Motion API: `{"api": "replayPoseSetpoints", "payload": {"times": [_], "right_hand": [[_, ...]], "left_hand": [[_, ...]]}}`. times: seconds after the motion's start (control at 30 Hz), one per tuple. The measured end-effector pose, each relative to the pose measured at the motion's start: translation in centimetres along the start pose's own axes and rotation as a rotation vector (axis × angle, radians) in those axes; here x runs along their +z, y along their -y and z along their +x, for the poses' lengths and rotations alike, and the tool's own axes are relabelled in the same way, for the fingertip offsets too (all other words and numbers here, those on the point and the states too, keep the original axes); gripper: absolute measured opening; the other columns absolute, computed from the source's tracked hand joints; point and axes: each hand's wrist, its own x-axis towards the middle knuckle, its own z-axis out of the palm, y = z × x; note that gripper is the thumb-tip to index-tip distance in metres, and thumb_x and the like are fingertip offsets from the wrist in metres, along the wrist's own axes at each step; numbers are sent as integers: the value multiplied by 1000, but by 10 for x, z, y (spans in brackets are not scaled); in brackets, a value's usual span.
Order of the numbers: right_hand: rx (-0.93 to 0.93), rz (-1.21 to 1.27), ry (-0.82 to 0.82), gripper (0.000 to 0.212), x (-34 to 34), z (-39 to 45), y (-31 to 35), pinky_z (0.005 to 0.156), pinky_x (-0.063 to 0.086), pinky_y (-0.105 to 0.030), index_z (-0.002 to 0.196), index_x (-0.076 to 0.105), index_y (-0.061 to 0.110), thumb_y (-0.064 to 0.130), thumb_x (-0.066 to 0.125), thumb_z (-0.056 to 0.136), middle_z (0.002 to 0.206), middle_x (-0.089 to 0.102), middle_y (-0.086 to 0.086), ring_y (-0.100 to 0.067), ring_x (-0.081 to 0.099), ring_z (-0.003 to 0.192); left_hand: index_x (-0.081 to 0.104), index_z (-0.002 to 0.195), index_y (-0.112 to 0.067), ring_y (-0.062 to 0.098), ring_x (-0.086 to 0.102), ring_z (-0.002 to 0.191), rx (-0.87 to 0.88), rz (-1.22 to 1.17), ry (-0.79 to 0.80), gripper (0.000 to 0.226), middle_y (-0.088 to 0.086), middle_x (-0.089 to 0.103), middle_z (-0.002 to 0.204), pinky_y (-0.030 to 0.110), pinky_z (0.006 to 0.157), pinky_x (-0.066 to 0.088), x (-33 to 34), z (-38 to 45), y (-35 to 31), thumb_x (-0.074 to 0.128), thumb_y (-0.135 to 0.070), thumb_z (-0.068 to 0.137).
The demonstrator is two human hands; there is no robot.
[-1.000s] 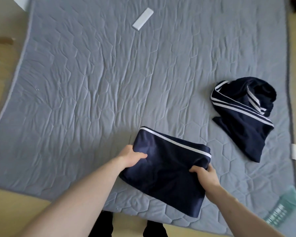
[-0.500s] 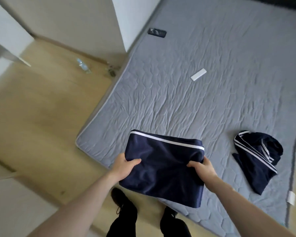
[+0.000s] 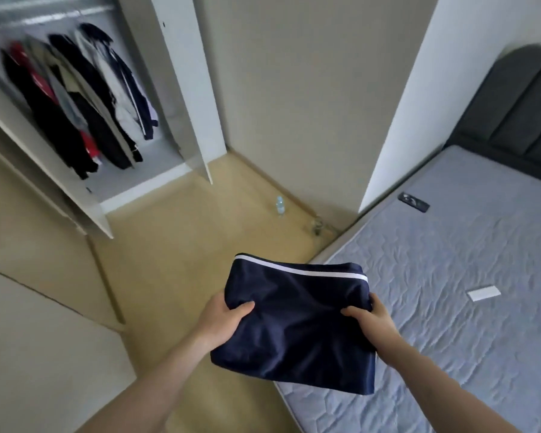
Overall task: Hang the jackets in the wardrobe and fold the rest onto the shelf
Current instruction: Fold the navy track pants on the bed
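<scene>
A folded navy garment [image 3: 297, 320] with a white stripe along its far edge hangs in the air in front of me, over the edge of the bed. My left hand [image 3: 222, 317] grips its left side, thumb on top. My right hand [image 3: 370, 320] grips its right side the same way. The open wardrobe [image 3: 181, 89] stands at the upper left, with several dark, red and white jackets [image 3: 82, 98] hanging on its rail.
The grey quilted mattress [image 3: 450, 292] fills the right, carrying a white remote [image 3: 483, 292] and a dark phone [image 3: 413, 201]. A water bottle [image 3: 280, 205] stands on the wooden floor by the wall. A beige cabinet surface [image 3: 38, 323] lies at the lower left.
The garment has been lifted off the mattress in both hands. My view has swung left from the bed toward the wardrobe, and the second crumpled navy garment has left the view.
</scene>
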Motion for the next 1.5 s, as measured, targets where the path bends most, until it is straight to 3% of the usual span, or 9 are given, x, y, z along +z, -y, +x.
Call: {"api": "replayPoseSetpoints", "payload": {"times": [0.13, 0.3, 0.43, 0.6, 0.67, 0.8, 1.1, 1.3, 1.5], "right_hand": [[-107, -26, 68, 38, 68, 31, 74, 71, 60, -35, 107, 66, 30, 18, 83, 76, 101, 77, 0, -21, 77, 88], [-201, -42, 185, 59, 152, 76, 166, 78, 64, -42, 109, 68, 30, 35, 85, 52, 96, 79, 4, -21, 78, 86], [-266, -30, 284, 56, 223, 122, 234, 73, 61, -36, 109, 67, 32, 35, 83, 55, 93, 79, 9, -13, 78, 81], [-307, -20, 365, 56, 303, 178, 320, 78, 64, -42, 110, 65, 34, 36, 84, 57, 95, 79, 11, -17, 78, 85], [-329, -20, 410, 57, 334, 198, 356, 75, 63, -39, 111, 65, 32, 36, 84, 58, 93, 78, 12, -14, 78, 83], [-379, -47, 484, 59, 398, 228, 427, 65, 63, -32, 113, 66, 30, 36, 85, 57, 93, 79, 10, -15, 79, 82], [-490, -77, 520, 58, 553, 272, 560, 67, 62, -30, 115, 65, 27, 32, 84, 61, 98, 79, 8, -15, 78, 83], [-551, -54, 490, 47, 660, 299, 634, 88, 61, -44, 124, 64, 19, 15, 81, 80, 115, 74, -4, -28, 73, 103], [-588, -12, 465, 47, 744, 322, 694, 87, 61, -43, 124, 63, 17, 13, 81, 81, 115, 74, -5, -28, 73, 102]], "left_hand": [[71, 108, -35, -4, 70, 89, 54, -51, -130, 21, -22, 76, 101, 25, 78, 52, -77, 28, -20, 76, -33, 87], [71, 110, -34, 2, 72, 92, 90, -59, -265, 23, -18, 77, 102, 31, 83, 55, -169, 76, -46, 76, -33, 88], [68, 114, -35, 6, 69, 96, 110, -27, -386, 28, -17, 75, 105, 29, 82, 53, -239, 127, -70, 78, -32, 88], [66, 110, -41, 6, 69, 97, 118, -9, -468, 26, -20, 73, 104, 25, 77, 52, -321, 191, -110, 77, -33, 88], [65, 109, -42, 6, 68, 97, 117, 10, -510, 26, -20, 72, 105, 24, 76, 50, -353, 215, -123, 77, -34, 88], [66, 123, -32, 12, 67, 104, 137, 8, -584, 36, -14, 72, 113, 37, 93, 54, -415, 254, -144, 77, -33, 89], [67, 126, -24, 19, 67, 107, 185, 51, -726, 38, -6, 73, 115, 40, 98, 52, -573, 341, -178, 77, -29, 89], [66, 128, -23, 19, 66, 105, 244, 69, -740, 40, -6, 71, 114, 34, 88, 48, -686, 409, -195, 76, -30, 91], [67, 125, -22, 25, 66, 108, 272, 103, -753, 37, -1, 73, 116, 43, 99, 52, -782, 473, -210, 76, -27, 90]]}}
